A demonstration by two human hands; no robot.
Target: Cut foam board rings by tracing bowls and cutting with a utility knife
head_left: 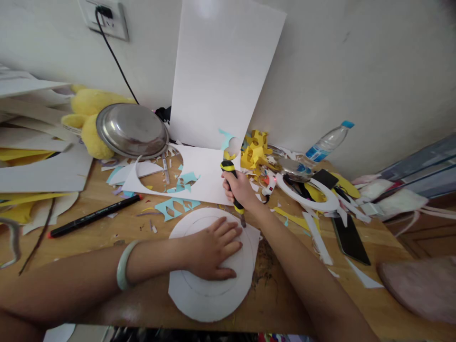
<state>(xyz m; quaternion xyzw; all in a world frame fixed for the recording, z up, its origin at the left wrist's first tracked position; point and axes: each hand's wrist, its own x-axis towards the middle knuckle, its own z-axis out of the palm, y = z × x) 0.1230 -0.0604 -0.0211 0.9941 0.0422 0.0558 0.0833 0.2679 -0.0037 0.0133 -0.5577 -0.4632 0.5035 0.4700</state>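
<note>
My left hand (215,249) lies flat with fingers spread on a white board piece (210,306). The piece is mostly round, with a straight-edged corner at the right and pencilled circles on it. My right hand (240,190) is wrapped round the black-and-yellow handle of a knife (238,205). Its metal blade points down at the piece's upper right edge, just beyond my left fingertips. Behind the piece lies a white sheet (213,178) with a large round opening. A light blue cut-out strip (171,209) is beside the piece.
A black marker (96,216) and an upturned metal bowl (131,129) are at left, by a yellow plush toy (94,133). A tall white board (224,71) leans on the wall. At right are a white ring (331,203), phone (351,240) and plastic bottle (329,141). Paper scraps litter the table.
</note>
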